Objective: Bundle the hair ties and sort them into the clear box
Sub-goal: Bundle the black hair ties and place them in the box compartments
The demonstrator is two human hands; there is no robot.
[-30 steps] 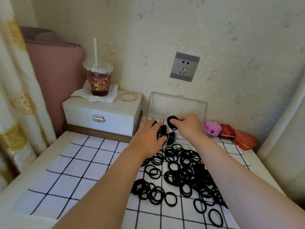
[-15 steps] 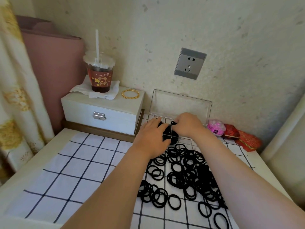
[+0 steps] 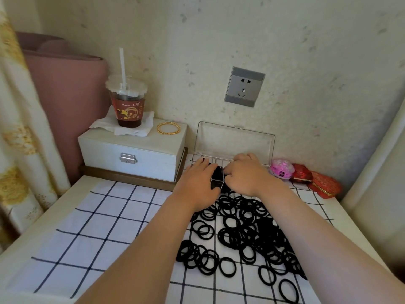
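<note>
A clear box (image 3: 235, 139) stands open at the back of the table, its lid upright against the wall. My left hand (image 3: 198, 181) lies palm down over the box's left compartments, thumb at the near edge. My right hand (image 3: 246, 175) is curled over the compartments beside it, fingers pushed down onto a black hair tie bundle (image 3: 217, 172) that shows between the two hands. What lies under the palms is hidden. A big pile of loose black hair ties (image 3: 241, 233) is spread over the checked cloth (image 3: 105, 216) in front of the box, between my forearms.
A white jewellery case (image 3: 131, 154) stands left of the box with an iced drink cup (image 3: 127, 106) and gold bangles (image 3: 168, 128) on top. A pink packet (image 3: 281, 168) and red packets (image 3: 315, 181) lie right of the box. A wall socket (image 3: 244, 86) is above.
My right hand, which held a hair tie above the box, has come down into the compartments. My left hand has slid a little further over the box. The view has tilted slightly.
</note>
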